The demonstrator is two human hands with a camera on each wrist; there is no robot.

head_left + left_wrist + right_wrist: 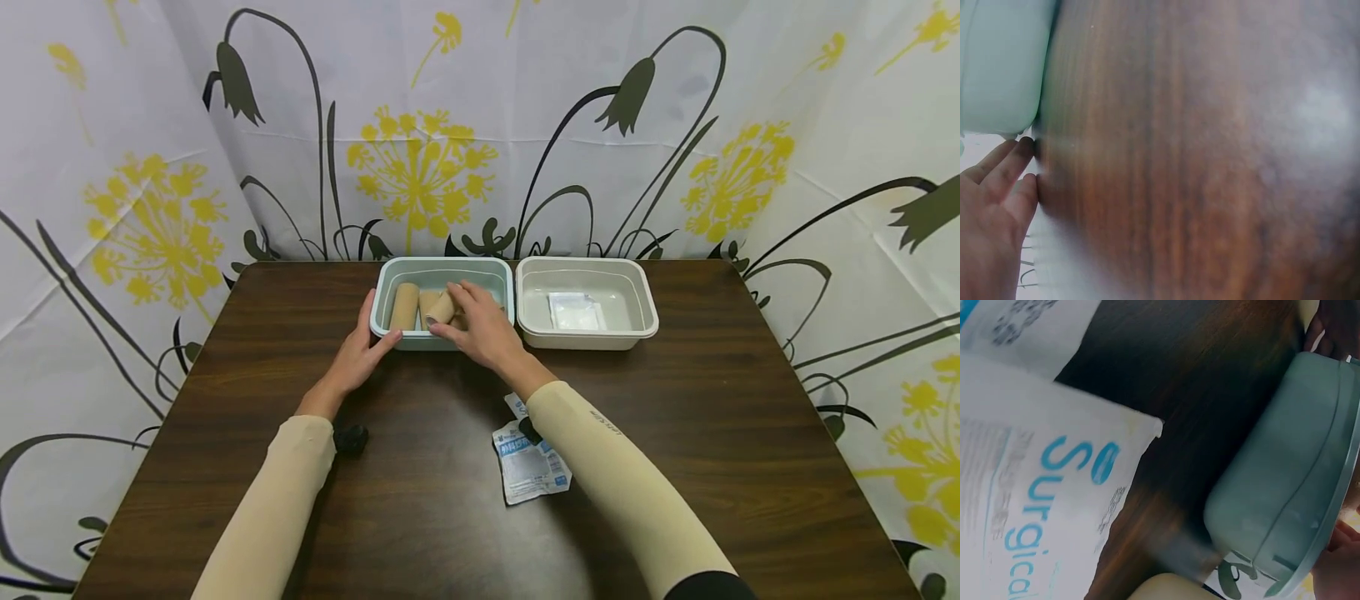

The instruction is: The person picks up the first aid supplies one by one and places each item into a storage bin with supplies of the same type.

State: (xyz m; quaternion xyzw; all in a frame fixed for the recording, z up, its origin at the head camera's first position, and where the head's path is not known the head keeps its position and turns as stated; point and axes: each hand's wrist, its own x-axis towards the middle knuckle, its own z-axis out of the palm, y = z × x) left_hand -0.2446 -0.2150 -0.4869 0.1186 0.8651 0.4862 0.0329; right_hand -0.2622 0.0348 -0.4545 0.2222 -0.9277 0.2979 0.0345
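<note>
My right hand [483, 327] reaches into the pale blue-green tray [442, 342] and pinches a tan bandage roll [442, 308], tilted, between thumb and fingers. Another tan roll [405, 306] stands lengthwise at the tray's left end, and part of a third tan roll [428, 297] shows between them. With extended fingers, my left hand [354, 360] touches the tray's left side, its thumb at the front rim. In the left wrist view those fingers [1007, 172] lie beside the tray's corner. The right wrist view shows the tray's outer wall [1279, 469]; the held roll is hidden there.
A cream tray [585, 340] stands close on the right, holding flat white packets [573, 312]. White-and-blue printed packets [531, 467] lie on the table partly under my right forearm; one [1041, 487] reads "Surgical". A flowered curtain [480, 125] hangs behind the dark wood table [420, 517].
</note>
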